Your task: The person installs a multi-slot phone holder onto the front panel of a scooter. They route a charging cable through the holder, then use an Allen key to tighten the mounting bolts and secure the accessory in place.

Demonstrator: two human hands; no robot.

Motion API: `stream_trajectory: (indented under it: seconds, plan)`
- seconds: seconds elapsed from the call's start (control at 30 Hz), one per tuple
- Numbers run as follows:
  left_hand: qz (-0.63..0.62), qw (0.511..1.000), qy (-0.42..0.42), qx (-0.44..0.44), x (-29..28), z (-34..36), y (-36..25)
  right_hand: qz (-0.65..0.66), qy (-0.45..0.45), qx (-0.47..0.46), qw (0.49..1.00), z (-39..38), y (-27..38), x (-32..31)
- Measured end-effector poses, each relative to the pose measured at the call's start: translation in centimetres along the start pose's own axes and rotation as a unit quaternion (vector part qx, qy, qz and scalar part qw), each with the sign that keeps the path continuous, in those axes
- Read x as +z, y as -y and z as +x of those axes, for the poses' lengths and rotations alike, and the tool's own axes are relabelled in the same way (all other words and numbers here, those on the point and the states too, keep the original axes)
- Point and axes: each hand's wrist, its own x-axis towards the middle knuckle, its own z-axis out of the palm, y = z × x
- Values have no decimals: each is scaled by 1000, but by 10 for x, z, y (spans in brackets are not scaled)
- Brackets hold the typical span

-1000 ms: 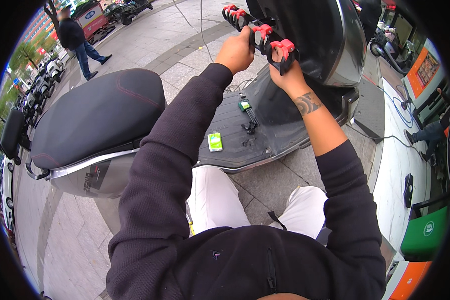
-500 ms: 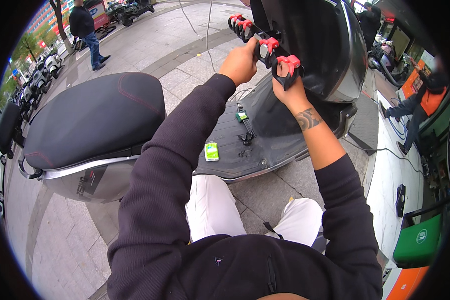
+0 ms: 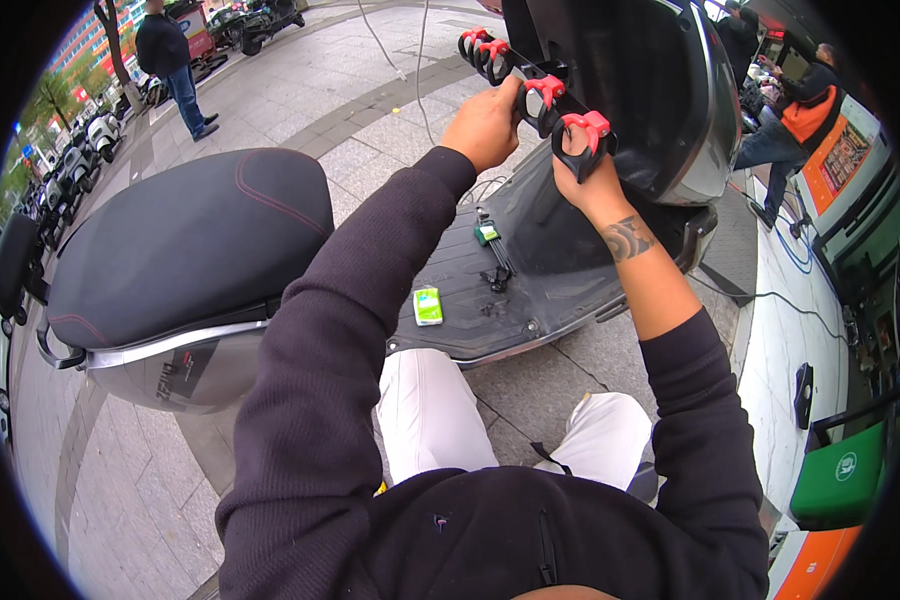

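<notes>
A black bar (image 3: 518,63) carrying several black rings with red tops, like a row of hooks, is held up in front of the scooter's (image 3: 660,90) black inner leg panel. My left hand (image 3: 486,124) is closed around the bar near its middle. At the nearer end, my right hand (image 3: 588,184) grips the bar beside the last red-topped ring; its fingertips are partly hidden behind that ring. Below, on the scooter's footboard (image 3: 450,270), lie a hex key set (image 3: 488,234) in a green holder, a small dark cluster of parts (image 3: 495,280) and a green-and-white packet (image 3: 427,307).
The black scooter seat (image 3: 195,235) stands to my left. A cable (image 3: 422,70) hangs beyond my left hand. One person (image 3: 173,70) stands on the far-left pavement; another in an orange-and-black top (image 3: 805,115) is at the right. A green box (image 3: 840,475) is at lower right.
The person in orange at the right has moved farther up and away. My hands and the bar stay nearly in place, with the view shifted slightly.
</notes>
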Motion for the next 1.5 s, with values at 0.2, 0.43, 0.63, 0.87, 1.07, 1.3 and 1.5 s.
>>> stream_trajectory:
  seconds: [0.2,0.43,0.63,0.87,1.07,1.3,1.5]
  plan:
    - [5,999,23,-24,-2,0,-2,14,12,27,999,1,0,-1]
    - [-18,998,40,-47,-4,3,2,-45,-46,-99,993,1,-13,3]
    - [-74,994,-16,-84,5,-5,-2,16,-57,-8,998,-10,-15,19]
    - [-291,918,-84,-255,16,-15,-12,19,-59,85,994,-16,-3,10]
    - [-426,832,-38,-354,-24,-39,-9,-34,70,117,990,-83,14,-79]
    - [-400,844,-79,-348,-63,-55,-49,74,-172,-157,970,-35,7,-189]
    - [-441,815,-59,-372,-78,-69,-88,64,-303,-226,924,50,10,-159]
